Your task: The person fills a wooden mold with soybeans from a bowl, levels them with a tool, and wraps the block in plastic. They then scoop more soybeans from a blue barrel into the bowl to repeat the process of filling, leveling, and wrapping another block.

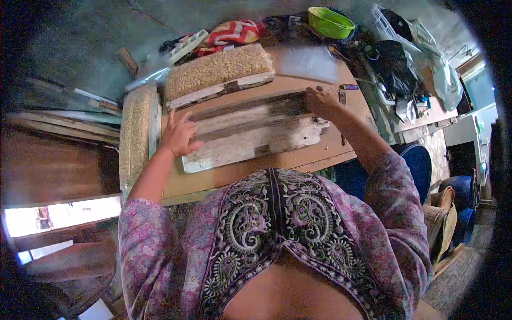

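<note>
A worn wooden mold (256, 140) with whitish faces and dark strips lies lengthwise on the brown table in front of me. My left hand (180, 133) rests at its left end, fingers spread, the thumb over the whitish board. At the far right end, my right hand (321, 102) has its fingers curled around the end of a dark wooden strip (256, 108). Behind the mold sits a long block of pale puffed grains (218, 74) on a whitish board. A second grain block (136, 136) stands along the table's left edge, beside my left forearm.
A clear plastic sheet (308, 64) lies at the back of the table (256, 168). Beyond it are a green basket (330, 23) and a red patterned cloth (234, 35). A small purple-labelled object (349, 87) lies near the right edge. Blue chairs (416, 165) stand at right.
</note>
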Action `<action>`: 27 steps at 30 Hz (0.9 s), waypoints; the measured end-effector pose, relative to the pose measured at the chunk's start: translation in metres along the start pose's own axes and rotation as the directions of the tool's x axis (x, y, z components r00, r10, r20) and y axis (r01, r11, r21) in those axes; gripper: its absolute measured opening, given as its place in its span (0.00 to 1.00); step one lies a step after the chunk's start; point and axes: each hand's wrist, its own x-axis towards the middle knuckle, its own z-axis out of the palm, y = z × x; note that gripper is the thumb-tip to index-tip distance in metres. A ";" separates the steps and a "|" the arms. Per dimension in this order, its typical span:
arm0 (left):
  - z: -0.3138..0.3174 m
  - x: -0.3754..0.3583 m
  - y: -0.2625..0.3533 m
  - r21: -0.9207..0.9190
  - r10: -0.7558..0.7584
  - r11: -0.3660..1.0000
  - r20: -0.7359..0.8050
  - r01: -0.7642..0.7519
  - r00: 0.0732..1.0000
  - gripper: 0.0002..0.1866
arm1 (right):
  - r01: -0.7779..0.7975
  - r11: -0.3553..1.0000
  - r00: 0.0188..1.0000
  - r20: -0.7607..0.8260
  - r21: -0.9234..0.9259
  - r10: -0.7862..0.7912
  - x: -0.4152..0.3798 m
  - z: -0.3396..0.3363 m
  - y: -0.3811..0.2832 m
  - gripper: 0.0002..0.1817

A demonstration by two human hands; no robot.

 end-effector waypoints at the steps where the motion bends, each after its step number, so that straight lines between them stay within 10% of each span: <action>1: 0.001 0.000 -0.001 0.000 0.006 1.000 0.001 -0.006 1.000 0.22 | 0.034 0.998 0.998 -0.045 0.045 -0.032 0.000 0.004 0.003 0.06; 8: -0.021 0.015 0.011 -0.014 -0.055 0.998 0.137 0.057 0.989 0.21 | 0.155 0.972 0.988 0.001 -0.179 -0.157 0.010 -0.002 0.001 0.04; 10: -0.025 0.029 0.021 0.024 -0.067 0.998 0.204 0.064 0.977 0.21 | -0.186 0.978 0.950 0.270 0.096 0.155 0.030 -0.061 -0.033 0.09; 15: 0.014 0.079 0.045 -0.595 -0.013 0.794 0.186 0.123 0.982 0.22 | -0.088 0.925 0.946 0.322 0.369 -0.039 0.048 -0.010 -0.063 0.12; 22: 0.016 0.103 0.074 -0.476 -0.002 0.879 0.064 0.032 0.998 0.19 | -0.459 0.821 0.861 0.397 0.340 0.317 0.034 -0.032 -0.056 0.14; 24: 0.016 0.106 0.085 -0.417 0.009 0.909 0.044 0.010 0.999 0.20 | -0.560 0.608 0.675 -0.116 0.563 0.729 0.015 -0.027 -0.055 0.13; 27: 0.014 0.111 0.095 -0.272 -0.017 0.962 -0.099 -0.010 0.995 0.28 | -0.722 0.510 0.434 -0.268 0.467 0.860 -0.052 -0.003 -0.018 0.13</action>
